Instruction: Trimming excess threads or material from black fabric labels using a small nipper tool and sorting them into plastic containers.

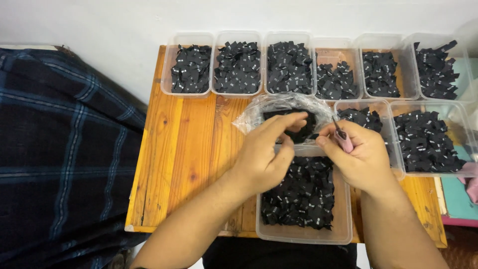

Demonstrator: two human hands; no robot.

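- My left hand (264,154) is over the middle of the wooden-plank table (184,144), fingers curled, thumb and forefinger pinched at the rim of a crumpled clear plastic bag (271,107) w/ black stuff inside; grip closed on the bag edge, as far as I can tell.
- My right hand (361,154) is just beside it to the right, clenched round a small pink-handled tool (344,141); can't tell what kind, only the handle and a dark tip show.
- Tool's long axis runs near-upright in the view, tilted a bit: dark tip points toward the far edge of the table and slightly left, at the bag mouth; pink end sits back in my fist.
- Bag lies ahead of both hands, toward the far edge; its long axis goes left-right. Left hand is touching it, right hand's tool tip is just at its right side, so both about equally near.
- Under my wrists, at the near edge: a clear rectangular plastic tub (343,219) full of small black fabric labels (298,194) w/ tiny white marks.
- Along the far edge: a row of six like tubs (238,65) of the same labels; two more at the right edge (428,139).
- Left of the table: dark blue plaid cloth (64,149).
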